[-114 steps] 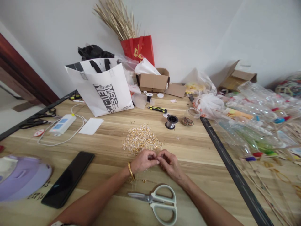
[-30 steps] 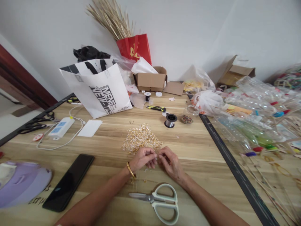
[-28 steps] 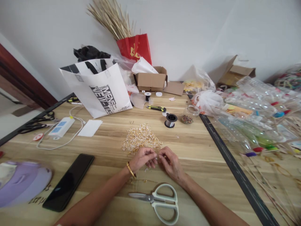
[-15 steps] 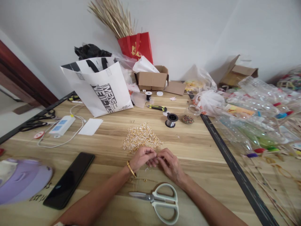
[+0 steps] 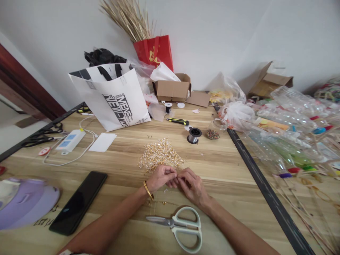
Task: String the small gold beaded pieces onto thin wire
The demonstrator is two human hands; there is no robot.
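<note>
Both hands meet fingertip to fingertip just in front of a pile of gold and clear beads. My left hand, with a gold bracelet at the wrist, is closed in a pinch. My right hand pinches at the same spot. Whatever sits between the fingertips is too small to name. Thin clear thread and a few clear beads show just below the fingers. A fine gold chain lies under the wrists. Closer to me rest white-handled scissors, blades pointing left.
A black phone and a purple visor lie at left, near a power strip. Behind the beads are a wire spool, a bead jar, a box cutter and a white bag. Plastic bottles crowd the right.
Both hands stay almost exactly in place, still pinching together. The whole view has shifted very slightly; nothing on the table has visibly moved.
</note>
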